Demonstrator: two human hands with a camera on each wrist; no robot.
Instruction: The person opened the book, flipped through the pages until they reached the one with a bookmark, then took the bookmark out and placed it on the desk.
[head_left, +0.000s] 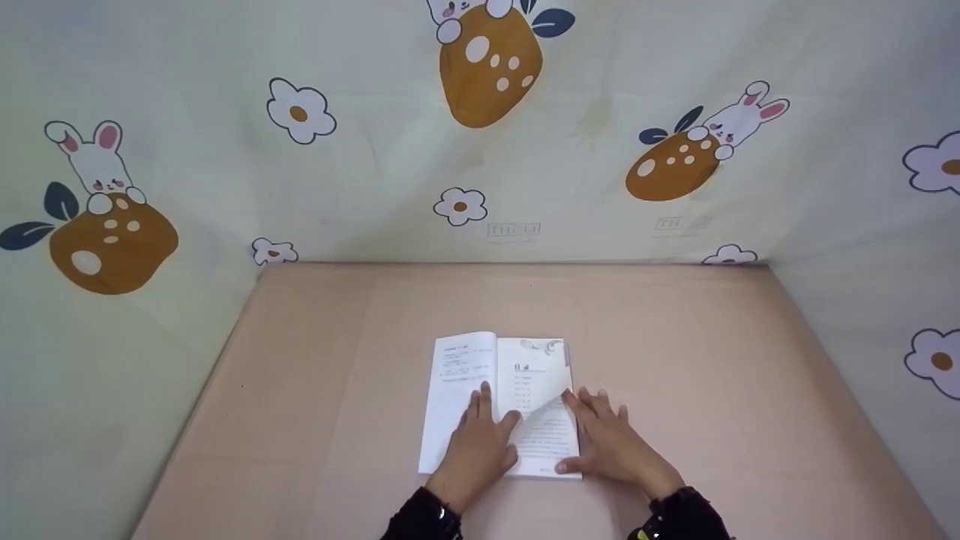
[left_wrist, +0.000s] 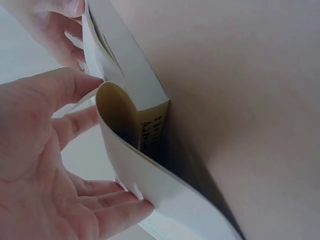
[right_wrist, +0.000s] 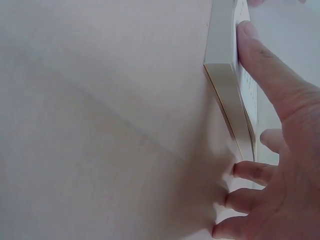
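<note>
An open paperback book (head_left: pixel 457 420) lies on the table with printed pages on both sides. My left hand (head_left: pixel 478 448) rests on the left-hand page, fingers fairly straight and thumb by the middle fold. In the left wrist view, the cover bows outward from the book's spine (left_wrist: pixel 152 125). My right hand (head_left: pixel 615 442) is at the right side, its thumb on the lower part of the right-hand page. The right index fingertip touches a bent leaf (head_left: pixel 546 394) at the outer edge. In the right wrist view, the other fingers reach down beside the page block (right_wrist: pixel 232 95).
The table (head_left: pixel 337 360) is covered in plain beige. Around it hangs a pale cloth (head_left: pixel 360 187) printed with rabbits, brown strawberries and flowers. Dark sleeves (head_left: pixel 424 517) end at both wrists.
</note>
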